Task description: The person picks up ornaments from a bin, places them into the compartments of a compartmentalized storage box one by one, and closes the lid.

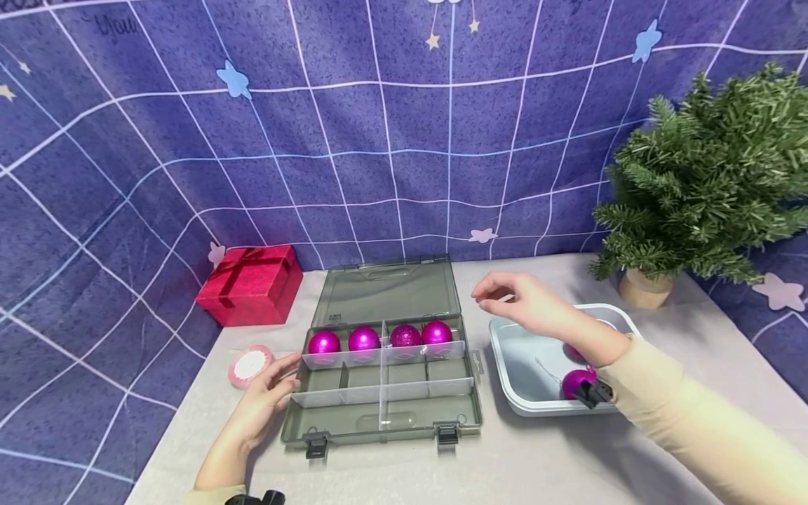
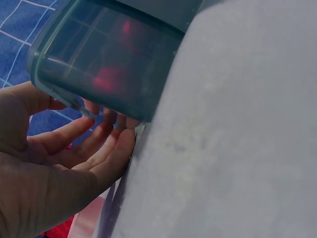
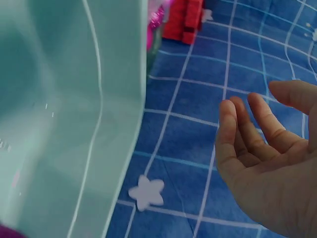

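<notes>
A grey translucent divided box (image 1: 334,410) lies with its lid (image 1: 391,291) folded back. Several magenta ball ornaments (image 1: 364,342) sit in its back row, one of them glittery (image 1: 405,337). My left hand (image 1: 255,407) touches the box's left side, its fingers loosely bent around the side tab in the left wrist view. My right hand (image 1: 533,301) hovers above the left rim of a pale blue basin (image 1: 527,382), fingers loosely bent and holding nothing. Inside the basin are magenta ball ornaments (image 1: 576,384), one with a silver string loop; my right forearm partly hides them.
A red gift box (image 1: 249,287) with a dark ribbon stands at the back left. A pink-edged ribbon roll (image 1: 248,366) lies beside my left hand. At the back right stands a small artificial Christmas tree (image 1: 707,182) on a wooden base. A blue grid-patterned cloth (image 1: 404,119) hangs behind the table.
</notes>
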### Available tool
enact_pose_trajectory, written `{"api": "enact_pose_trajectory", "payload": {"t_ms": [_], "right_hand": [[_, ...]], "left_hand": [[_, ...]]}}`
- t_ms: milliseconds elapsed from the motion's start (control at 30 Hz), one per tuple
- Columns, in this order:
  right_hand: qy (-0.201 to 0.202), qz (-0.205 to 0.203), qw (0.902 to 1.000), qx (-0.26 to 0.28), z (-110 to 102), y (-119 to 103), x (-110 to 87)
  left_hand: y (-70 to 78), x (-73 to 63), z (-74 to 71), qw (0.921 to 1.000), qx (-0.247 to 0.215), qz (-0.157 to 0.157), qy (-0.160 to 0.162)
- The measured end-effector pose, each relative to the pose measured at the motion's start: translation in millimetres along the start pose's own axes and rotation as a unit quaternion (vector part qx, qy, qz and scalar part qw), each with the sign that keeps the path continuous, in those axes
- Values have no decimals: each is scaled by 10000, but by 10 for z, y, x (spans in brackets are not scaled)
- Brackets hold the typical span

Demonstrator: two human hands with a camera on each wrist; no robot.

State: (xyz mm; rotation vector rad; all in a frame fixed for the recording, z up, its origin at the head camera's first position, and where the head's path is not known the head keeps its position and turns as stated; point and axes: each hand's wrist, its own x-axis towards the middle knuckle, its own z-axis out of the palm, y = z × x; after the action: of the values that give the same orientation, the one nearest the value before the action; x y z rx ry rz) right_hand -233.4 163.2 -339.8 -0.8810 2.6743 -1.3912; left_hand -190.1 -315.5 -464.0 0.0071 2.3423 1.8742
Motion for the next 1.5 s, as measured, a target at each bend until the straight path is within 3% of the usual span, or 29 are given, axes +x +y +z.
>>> {"api": "enact_pose_trajectory", "payload": {"t_ms": [267,467,633,1033,1500], "right_hand": [[346,585,9971,-353,-345,37,-401],[453,1073,9919,-515,-503,259,-658],[319,1180,9904,-648,-557,447,-831],[369,1457,9854,-795,-510,683,-1017],[506,1393,9784,-1444,-446,814,-1071]], "left_hand": [[10,8,-3,10000,-55,-57,6],[11,-2,-7,10000,-48,-32,9],[-1,-12,-10,10000,-83,-48,9],[-8,-2,-4,10000,-85,13,-22],[-5,-1,5,10000,-99,-8,0]]}}
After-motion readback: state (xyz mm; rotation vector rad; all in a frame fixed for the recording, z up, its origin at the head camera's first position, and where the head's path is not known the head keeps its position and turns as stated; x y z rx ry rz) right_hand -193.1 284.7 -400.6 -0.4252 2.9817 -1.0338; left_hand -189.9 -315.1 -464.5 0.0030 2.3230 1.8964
